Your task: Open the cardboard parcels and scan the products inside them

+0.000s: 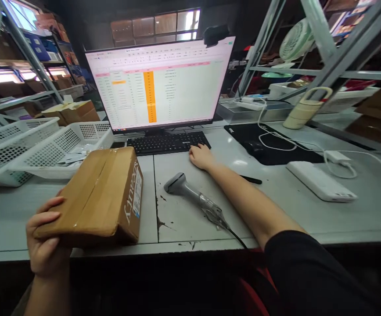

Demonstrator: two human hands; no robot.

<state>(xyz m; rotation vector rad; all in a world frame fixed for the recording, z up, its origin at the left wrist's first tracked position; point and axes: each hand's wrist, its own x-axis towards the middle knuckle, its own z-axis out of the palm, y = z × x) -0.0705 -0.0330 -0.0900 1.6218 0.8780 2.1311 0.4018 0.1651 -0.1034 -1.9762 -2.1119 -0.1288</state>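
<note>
cardboard box (95, 193) was at the near left of the table (177, 230), by the front edge; couldn't tell how much overhung. left hand (42, 250) had its near left corner pinched, thumb below fingers. right hand (201, 156) rested on the right end of the keyboard (167, 143), fingers loosely bent, holding nothing. main risk as i judged it: one-corner grip, so a slipped thumb could tip the box off the edge. a forward shove could jam it into the white basket (35, 167). scanner (190, 193) lay just beside the right forearm (249, 202), cable (237, 238) running over the edge; a careless sweep could drag it down.
</note>
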